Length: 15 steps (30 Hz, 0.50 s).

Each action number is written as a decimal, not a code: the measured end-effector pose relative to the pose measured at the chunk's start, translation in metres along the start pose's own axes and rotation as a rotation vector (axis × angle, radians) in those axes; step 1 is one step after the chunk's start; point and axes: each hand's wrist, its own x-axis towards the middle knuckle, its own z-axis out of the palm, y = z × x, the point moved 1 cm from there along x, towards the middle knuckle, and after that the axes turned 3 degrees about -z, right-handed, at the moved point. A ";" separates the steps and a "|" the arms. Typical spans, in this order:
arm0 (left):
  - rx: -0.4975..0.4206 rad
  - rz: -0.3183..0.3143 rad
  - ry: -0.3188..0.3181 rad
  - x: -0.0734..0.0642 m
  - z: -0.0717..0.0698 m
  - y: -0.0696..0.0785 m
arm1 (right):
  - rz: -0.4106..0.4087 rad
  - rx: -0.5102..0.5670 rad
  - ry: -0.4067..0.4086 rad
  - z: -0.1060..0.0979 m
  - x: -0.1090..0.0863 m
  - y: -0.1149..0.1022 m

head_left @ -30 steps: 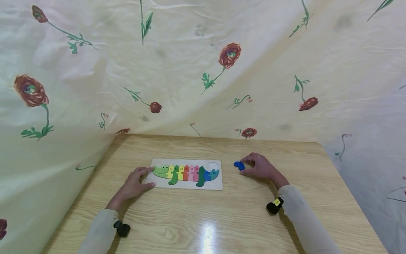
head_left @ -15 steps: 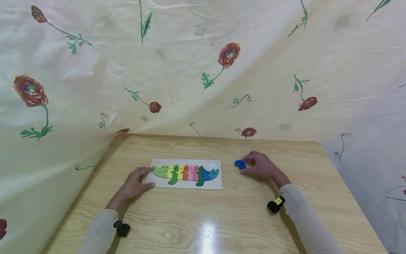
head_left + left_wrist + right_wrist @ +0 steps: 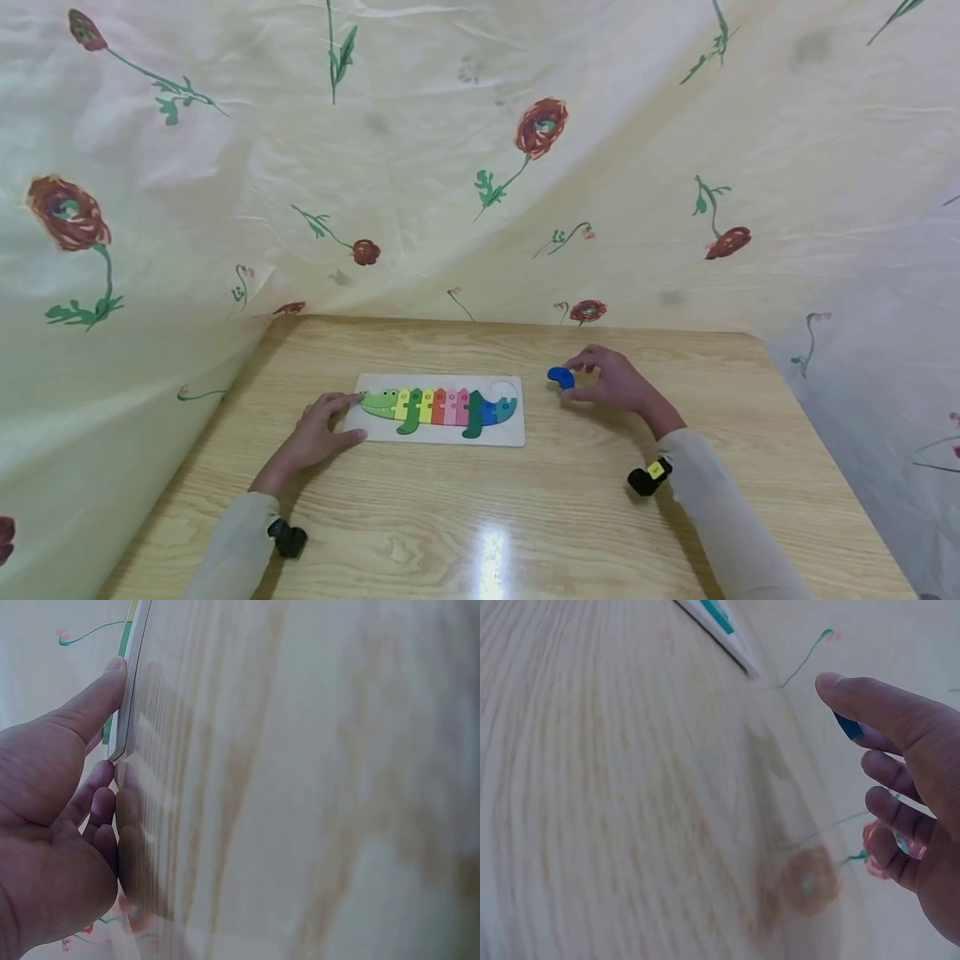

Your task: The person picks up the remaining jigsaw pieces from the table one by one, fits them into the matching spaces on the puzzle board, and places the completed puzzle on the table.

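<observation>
A wooden crocodile puzzle board (image 3: 506, 433) lies flat on the table, its colourful numbered pieces running from a green head to a blue tail. Above the tail, a curled tail-tip outline (image 3: 504, 387) shows pale on the board. My left hand (image 3: 315, 432) holds the board's left end, thumb at the near edge and fingers by the snout; the left wrist view shows the thumb (image 3: 105, 697) along its edge. To the right of the board, my right hand (image 3: 613, 383) pinches a curved blue puzzle piece (image 3: 561, 377) between thumb and fingers, raised off the table. In the right wrist view the thumb mostly hides this piece (image 3: 848, 726).
The light wood table (image 3: 420, 517) extends around the board and toward the person. Flowered cloth (image 3: 435, 167) hangs behind the table and along both sides. Black wrist cameras (image 3: 288, 540) sit on both sleeves.
My right hand has lifted slightly and moved a little left and away from me with the blue puzzle piece, which has turned in the fingers. The left hand and board stay put.
</observation>
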 end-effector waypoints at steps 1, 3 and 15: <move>0.000 0.003 0.002 0.000 0.000 0.000 | -0.003 0.005 0.004 0.000 0.001 -0.002; 0.003 0.009 0.005 0.000 -0.001 0.000 | -0.015 -0.001 0.012 0.000 0.003 -0.005; 0.003 0.007 0.005 0.000 -0.002 0.000 | -0.066 0.003 0.015 0.010 0.017 -0.020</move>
